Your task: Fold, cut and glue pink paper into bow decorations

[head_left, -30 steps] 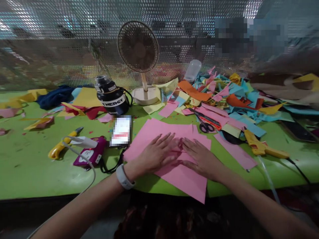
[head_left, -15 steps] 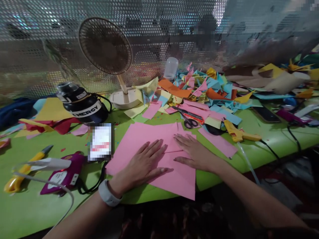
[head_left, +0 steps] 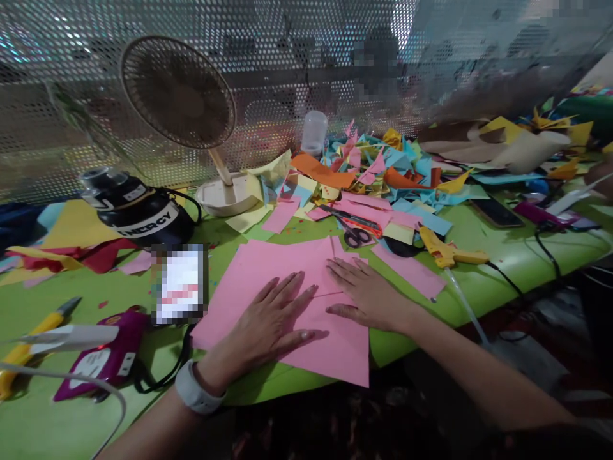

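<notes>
Pink paper sheets [head_left: 330,342] lie overlapped at the front edge of the green-covered table [head_left: 306,236]. My left hand [head_left: 268,322] rests palm down on the left part of the pink paper, its fingers spread. Flat on the right part lies my right hand [head_left: 366,294], fingers stretched out, near a horizontal edge or fold between the sheets. Neither hand grips anything. Just beyond the paper are black-handled scissors [head_left: 357,236] and an orange-red cutter [head_left: 366,222]. A narrow pink strip [head_left: 409,271] lies right of my right hand.
Colourful paper scraps [head_left: 368,166] heap at the back. A fan [head_left: 179,96] and a black bottle [head_left: 143,214] stand behind left. A lit phone [head_left: 181,284], purple power strip [head_left: 103,354] and yellow tool [head_left: 38,338] lie left; a yellow glue gun [head_left: 447,249] and dark phone [head_left: 498,211] lie right.
The view has swung slightly, so most things sit further left in it. Both hands stay flat on the pink paper, with little or no movement across it.
</notes>
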`<state>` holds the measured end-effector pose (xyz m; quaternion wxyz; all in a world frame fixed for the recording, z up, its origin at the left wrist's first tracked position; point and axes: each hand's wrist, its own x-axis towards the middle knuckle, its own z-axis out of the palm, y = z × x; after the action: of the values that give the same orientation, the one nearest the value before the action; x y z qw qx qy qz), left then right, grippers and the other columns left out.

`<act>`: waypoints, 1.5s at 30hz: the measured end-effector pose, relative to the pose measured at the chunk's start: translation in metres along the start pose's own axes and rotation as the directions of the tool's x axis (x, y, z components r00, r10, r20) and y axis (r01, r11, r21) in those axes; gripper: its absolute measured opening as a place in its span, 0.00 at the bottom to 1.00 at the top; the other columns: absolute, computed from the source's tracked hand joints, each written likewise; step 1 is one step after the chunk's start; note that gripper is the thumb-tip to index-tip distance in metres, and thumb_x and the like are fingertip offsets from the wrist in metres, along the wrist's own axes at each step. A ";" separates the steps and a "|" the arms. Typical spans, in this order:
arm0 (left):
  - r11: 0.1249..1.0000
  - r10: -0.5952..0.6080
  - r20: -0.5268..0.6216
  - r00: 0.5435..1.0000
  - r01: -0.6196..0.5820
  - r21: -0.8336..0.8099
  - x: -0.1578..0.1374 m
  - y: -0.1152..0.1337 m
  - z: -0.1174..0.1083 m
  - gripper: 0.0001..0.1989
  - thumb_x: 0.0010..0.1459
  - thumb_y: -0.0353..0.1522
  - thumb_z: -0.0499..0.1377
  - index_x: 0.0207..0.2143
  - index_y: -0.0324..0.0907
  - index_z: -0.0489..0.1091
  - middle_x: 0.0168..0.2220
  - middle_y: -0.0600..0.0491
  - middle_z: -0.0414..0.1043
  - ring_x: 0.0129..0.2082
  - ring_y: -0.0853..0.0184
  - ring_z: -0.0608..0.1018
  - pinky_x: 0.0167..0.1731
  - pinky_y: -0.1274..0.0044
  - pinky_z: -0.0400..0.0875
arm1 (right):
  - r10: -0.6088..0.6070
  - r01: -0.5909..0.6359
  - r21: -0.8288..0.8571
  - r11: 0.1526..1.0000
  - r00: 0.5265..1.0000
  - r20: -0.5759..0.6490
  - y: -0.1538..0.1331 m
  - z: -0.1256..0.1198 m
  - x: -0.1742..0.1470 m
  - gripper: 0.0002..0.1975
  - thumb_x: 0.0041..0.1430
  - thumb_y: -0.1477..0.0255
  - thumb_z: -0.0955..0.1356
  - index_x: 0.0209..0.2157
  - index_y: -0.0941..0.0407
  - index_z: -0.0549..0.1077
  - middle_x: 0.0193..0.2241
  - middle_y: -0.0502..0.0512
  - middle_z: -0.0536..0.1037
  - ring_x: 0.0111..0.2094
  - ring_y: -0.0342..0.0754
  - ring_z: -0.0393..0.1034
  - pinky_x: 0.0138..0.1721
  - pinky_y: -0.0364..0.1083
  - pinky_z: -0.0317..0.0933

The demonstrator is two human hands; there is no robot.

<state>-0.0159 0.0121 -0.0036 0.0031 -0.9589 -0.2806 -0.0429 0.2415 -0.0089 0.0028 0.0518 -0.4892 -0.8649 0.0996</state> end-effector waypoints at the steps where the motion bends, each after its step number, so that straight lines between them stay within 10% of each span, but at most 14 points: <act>1: 1.000 0.001 0.004 1.000 -0.001 0.004 0.000 0.000 0.000 0.39 0.61 0.56 0.44 0.67 0.45 0.47 0.68 0.44 0.46 0.67 0.53 0.52 0.63 0.60 0.50 | 0.001 -0.001 -0.005 1.000 1.000 -0.003 -0.001 0.000 0.000 0.43 0.62 0.45 0.52 0.67 0.62 0.50 0.67 0.63 0.49 0.68 0.56 0.42 0.66 0.58 0.36; 30: 0.999 -0.010 0.050 0.999 0.013 -0.045 -0.015 -0.007 -0.004 0.44 0.60 0.57 0.44 0.69 0.44 0.35 0.69 0.45 0.41 0.68 0.54 0.50 0.64 0.61 0.42 | -0.044 0.046 -0.032 0.998 0.998 0.049 -0.011 -0.010 -0.019 0.43 0.62 0.45 0.55 0.64 0.65 0.55 0.65 0.70 0.55 0.66 0.60 0.49 0.65 0.61 0.39; 36: 0.996 -0.016 0.060 0.998 0.022 -0.091 -0.015 -0.005 -0.010 0.43 0.60 0.57 0.44 0.69 0.44 0.36 0.69 0.44 0.42 0.68 0.54 0.50 0.64 0.59 0.44 | 0.187 -0.183 0.127 0.975 0.982 -0.023 -0.027 -0.050 0.026 0.16 0.64 0.62 0.62 0.37 0.59 0.75 0.36 0.61 0.80 0.40 0.54 0.74 0.42 0.51 0.64; 41: 0.993 -0.014 0.039 0.999 0.018 -0.113 -0.015 -0.006 -0.007 0.45 0.60 0.57 0.44 0.69 0.45 0.32 0.68 0.43 0.42 0.67 0.54 0.50 0.64 0.59 0.45 | 0.184 -0.479 0.500 0.722 0.829 0.528 -0.039 -0.046 0.073 0.13 0.56 0.74 0.66 0.18 0.58 0.67 0.11 0.47 0.70 0.17 0.43 0.70 0.22 0.41 0.63; 45: 0.993 -0.012 0.025 1.000 0.015 -0.117 -0.016 -0.007 -0.006 0.46 0.59 0.58 0.45 0.69 0.44 0.32 0.69 0.43 0.42 0.67 0.53 0.51 0.64 0.60 0.45 | 0.153 -0.559 0.506 0.657 0.756 0.636 -0.037 -0.035 0.087 0.16 0.57 0.75 0.67 0.16 0.59 0.67 0.09 0.48 0.71 0.13 0.41 0.67 0.19 0.38 0.60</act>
<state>-0.0334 0.0089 0.0005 -0.0570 -0.9560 -0.2838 -0.0475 0.1719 0.0513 0.0448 -0.0439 -0.5544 -0.6267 0.5458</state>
